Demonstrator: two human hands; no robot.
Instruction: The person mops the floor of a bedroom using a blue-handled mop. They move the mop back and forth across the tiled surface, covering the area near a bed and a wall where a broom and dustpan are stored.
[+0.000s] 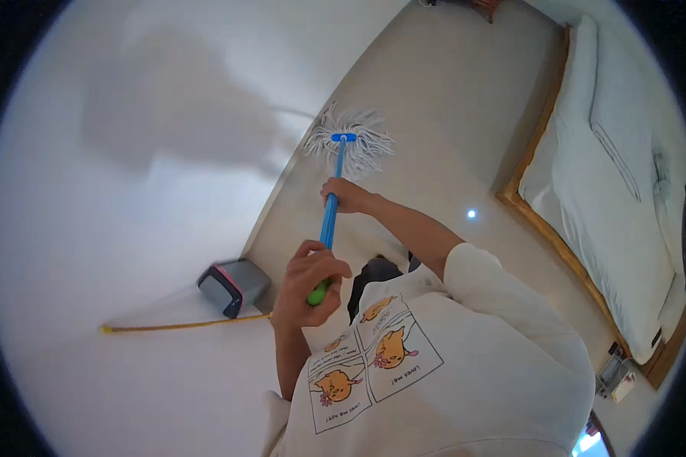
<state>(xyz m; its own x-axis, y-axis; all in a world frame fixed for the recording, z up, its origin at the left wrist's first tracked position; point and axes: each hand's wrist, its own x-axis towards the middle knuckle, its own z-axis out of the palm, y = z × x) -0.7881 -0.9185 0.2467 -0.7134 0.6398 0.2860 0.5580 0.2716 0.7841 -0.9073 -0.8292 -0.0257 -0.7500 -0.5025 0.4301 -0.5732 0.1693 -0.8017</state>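
Both hands are on a string mop with a blue handle [328, 225]. My left hand [311, 283] wraps the top end of the handle, and its green grip tip [318, 293] shows between thumb and fingers. Lower down the shaft, my right hand [346, 194] is closed around it. The mop's pale cotton strands [366, 143] fan out over the floor from a blue clamp [343, 137]. On their left side the strands reach the foot of the white wall.
A grey bin [251, 283] stands by the wall at the left, with a yellow pole [188, 325] beside it. At the right is a bed [600, 228] with white bedding and a wooden frame [566, 251]. Small items [616, 377] lie near the bed's lower corner.
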